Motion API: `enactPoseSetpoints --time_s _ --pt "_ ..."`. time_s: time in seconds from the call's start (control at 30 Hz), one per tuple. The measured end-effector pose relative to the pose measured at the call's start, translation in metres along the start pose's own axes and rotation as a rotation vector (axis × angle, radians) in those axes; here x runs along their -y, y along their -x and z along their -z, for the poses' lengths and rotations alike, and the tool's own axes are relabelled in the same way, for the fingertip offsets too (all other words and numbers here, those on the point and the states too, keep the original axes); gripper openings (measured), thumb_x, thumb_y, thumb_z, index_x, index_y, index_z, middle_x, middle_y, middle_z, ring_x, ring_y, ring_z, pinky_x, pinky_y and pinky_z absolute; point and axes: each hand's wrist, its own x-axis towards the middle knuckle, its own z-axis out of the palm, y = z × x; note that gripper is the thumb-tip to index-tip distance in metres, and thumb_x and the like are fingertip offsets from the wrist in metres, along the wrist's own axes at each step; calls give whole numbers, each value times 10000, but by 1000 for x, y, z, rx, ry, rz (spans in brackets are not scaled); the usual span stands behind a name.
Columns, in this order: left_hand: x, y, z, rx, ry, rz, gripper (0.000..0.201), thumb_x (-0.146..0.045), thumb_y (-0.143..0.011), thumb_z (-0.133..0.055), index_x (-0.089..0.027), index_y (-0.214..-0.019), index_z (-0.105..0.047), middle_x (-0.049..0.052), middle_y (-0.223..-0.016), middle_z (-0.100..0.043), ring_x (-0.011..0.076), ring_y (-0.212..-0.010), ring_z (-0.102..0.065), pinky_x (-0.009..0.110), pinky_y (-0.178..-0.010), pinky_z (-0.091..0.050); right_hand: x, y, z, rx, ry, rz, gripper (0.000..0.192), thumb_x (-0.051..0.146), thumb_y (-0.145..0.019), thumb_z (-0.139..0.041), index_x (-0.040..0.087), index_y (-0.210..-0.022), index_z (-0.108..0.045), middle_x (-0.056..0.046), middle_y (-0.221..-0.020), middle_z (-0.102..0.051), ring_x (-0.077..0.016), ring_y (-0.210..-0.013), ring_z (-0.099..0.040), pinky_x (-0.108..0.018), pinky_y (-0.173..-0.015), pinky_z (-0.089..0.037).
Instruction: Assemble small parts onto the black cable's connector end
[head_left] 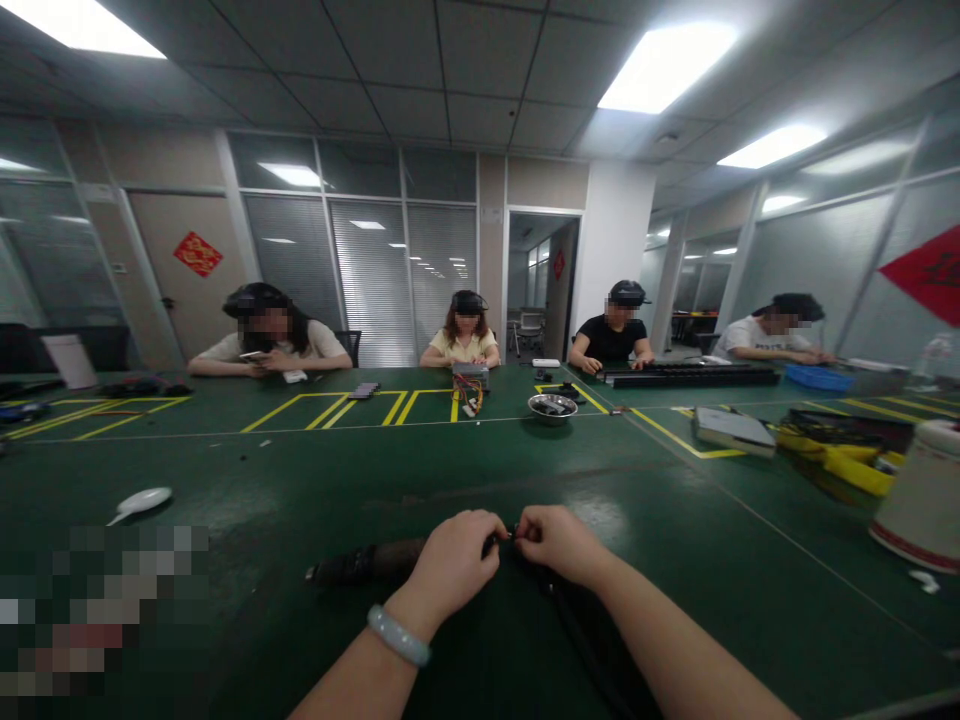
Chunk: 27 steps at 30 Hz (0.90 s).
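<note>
A dark cylindrical tool [367, 562], shaped like an electric screwdriver, lies across the table in front of me with its narrow tip to the left. My left hand [459, 550], with a pale bangle [399, 636] on the wrist, is closed around its right end. Close beside it, my right hand [561, 542] pinches something small and dark; the fingers hide most of it. The two hands' fingertips nearly meet. Below my right hand a black cable [589, 635] runs down toward the table's near edge.
A white spoon-like piece [142, 502] lies at left. Farther out are a metal bowl [553, 407] of small parts, a silver box [733, 431], a yellow tray [855, 465] and a large white container [921, 495]. Several people sit along the far side, one behind a wired metal unit [470, 378].
</note>
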Motion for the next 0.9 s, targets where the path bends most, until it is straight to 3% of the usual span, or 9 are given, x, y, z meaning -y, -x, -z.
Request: enactPoseSetpoints --time_s 0.37,0.57,0.9 --pt "5 -6 9 25 -132 -59 206 -274 -831 -588 -260 -1036 -577 5 -1048 -614 186 -959 -571 306 -851 -415 -13 1 6 121 -151 -47 120 279 -772 -656 179 -818 -702 -6 -747 -716 -140 -665 -634 -197 -570 -423" --pt "11 -6 9 -69 -165 -51 221 -298 -838 -603 -273 -1058 -590 6 -1126 -585 207 -1055 -538 359 -930 -409 -6 2 10 116 -156 -71 113 278 -768 -667 188 -818 -714 -4 -771 -725 -139 -665 -633 -203 -599 -438" --pt "21 -8 2 -78 -194 21 345 -341 -837 -612 -315 -1179 -573 22 -1148 -566 224 -1059 -540 371 -924 -403 -7 -1 6 48 -279 -96 105 271 -741 -684 172 -776 -682 -5 -716 -708 -137 -646 -615 -210 -572 -420"
